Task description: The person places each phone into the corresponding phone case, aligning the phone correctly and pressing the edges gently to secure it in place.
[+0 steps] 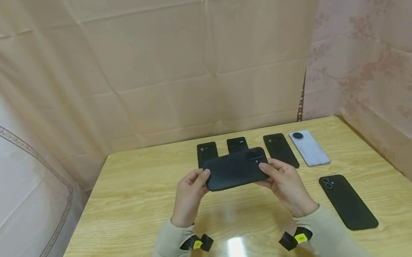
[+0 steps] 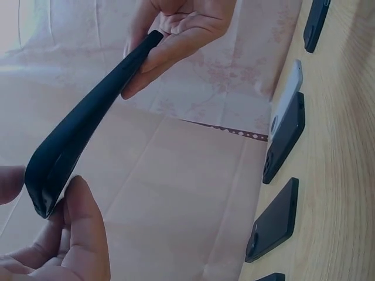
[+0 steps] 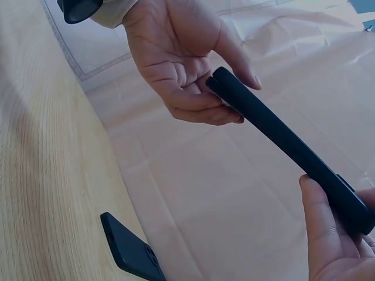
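Observation:
Both hands hold a black phone case point(image 1: 230, 171) level above the table, its back with the camera area facing the head camera. In the right wrist view the case point(image 3: 275, 132) shows a second thin dark layer split from it at the far end, like a phone partly seated in it. My left hand point(image 1: 190, 192) pinches the left end, thumb on the back and fingers beneath. At the camera end, my right hand point(image 1: 287, 183) pinches it the same way. The left wrist view shows the case point(image 2: 82, 126) edge-on, slanting between both hands.
At the table's back lie several black phones or cases point(image 1: 206, 152), point(image 1: 279, 149) and a pale phone point(image 1: 310, 148) with a round camera. A black phone point(image 1: 348, 203) with two lenses lies front right. Beige cloth point(image 1: 167, 64) hangs behind the wooden table point(image 1: 132, 223).

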A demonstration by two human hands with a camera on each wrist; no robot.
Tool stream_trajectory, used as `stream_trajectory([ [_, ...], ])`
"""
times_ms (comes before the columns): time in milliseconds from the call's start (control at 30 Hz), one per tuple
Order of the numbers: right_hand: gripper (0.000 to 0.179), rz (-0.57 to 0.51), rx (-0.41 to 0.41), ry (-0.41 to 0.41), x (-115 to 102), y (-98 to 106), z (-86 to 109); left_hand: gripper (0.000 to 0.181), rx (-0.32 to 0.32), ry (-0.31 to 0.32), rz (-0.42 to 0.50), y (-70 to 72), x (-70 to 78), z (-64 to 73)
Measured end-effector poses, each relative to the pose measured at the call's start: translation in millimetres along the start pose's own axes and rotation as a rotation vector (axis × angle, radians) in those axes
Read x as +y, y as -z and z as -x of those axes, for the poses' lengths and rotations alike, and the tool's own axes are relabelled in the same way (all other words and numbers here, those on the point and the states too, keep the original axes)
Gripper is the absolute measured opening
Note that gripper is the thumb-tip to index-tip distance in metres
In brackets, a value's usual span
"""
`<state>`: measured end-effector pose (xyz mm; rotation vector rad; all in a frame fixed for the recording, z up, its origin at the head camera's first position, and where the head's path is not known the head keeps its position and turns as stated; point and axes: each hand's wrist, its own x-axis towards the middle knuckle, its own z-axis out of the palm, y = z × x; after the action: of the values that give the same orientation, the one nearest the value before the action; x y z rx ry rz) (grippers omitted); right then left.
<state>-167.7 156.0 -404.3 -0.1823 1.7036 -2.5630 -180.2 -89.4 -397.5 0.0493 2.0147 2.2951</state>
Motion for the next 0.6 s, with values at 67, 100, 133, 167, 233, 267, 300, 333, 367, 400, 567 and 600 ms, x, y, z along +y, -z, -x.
stream_trajectory([
  [67, 0.011, -0.001, 0.009, 0.012, 0.2, 0.0, 0.5, 0.037, 0.004, -0.008, 0.014, 1.0, -0.4, 0.9],
  [100, 0.011, -0.002, 0.011, 0.018, 0.3, 0.1, 0.7, 0.038, 0.005, -0.013, 0.023, 1.4, -0.8, 1.4],
  [133, 0.012, -0.003, 0.015, 0.022, 0.4, 0.1, 0.9, 0.038, 0.007, -0.015, 0.033, 1.9, -1.1, 2.1],
  [167, 0.012, -0.003, 0.019, 0.026, 0.4, 0.0, 1.0, 0.039, 0.005, -0.017, 0.045, 2.4, -1.7, 2.8],
  [233, 0.013, -0.015, 0.030, 0.032, 0.2, -0.4, 0.8, 0.039, -0.004, -0.017, 0.058, 2.8, -3.6, 4.4],
  [267, 0.014, -0.021, 0.034, 0.036, 0.0, -0.8, 0.7, 0.038, -0.014, -0.016, 0.062, 2.8, -4.5, 5.4],
  [300, 0.014, -0.029, 0.038, 0.039, -0.2, -1.2, 0.5, 0.037, -0.019, -0.014, 0.061, 2.2, -5.4, 6.6],
  [333, 0.014, -0.036, 0.043, 0.041, -0.3, -1.4, 0.3, 0.035, -0.025, -0.011, 0.061, 1.4, -6.3, 7.7],
  [367, 0.014, -0.043, 0.047, 0.043, -0.4, -1.8, 0.1, 0.032, -0.031, -0.010, 0.063, 0.6, -7.3, 8.6],
  [400, 0.013, -0.050, 0.051, 0.045, -0.5, -2.2, -0.1, 0.030, -0.034, -0.011, 0.060, -0.4, -8.2, 9.3],
  [567, 0.013, -0.064, 0.065, 0.044, 0.7, -2.6, -0.4, 0.019, -0.025, -0.011, 0.074, -4.0, -11.7, 10.5],
  [600, 0.012, -0.065, 0.068, 0.044, 1.1, -2.4, -0.4, 0.020, -0.023, -0.013, 0.078, -4.2, -12.4, 10.4],
])
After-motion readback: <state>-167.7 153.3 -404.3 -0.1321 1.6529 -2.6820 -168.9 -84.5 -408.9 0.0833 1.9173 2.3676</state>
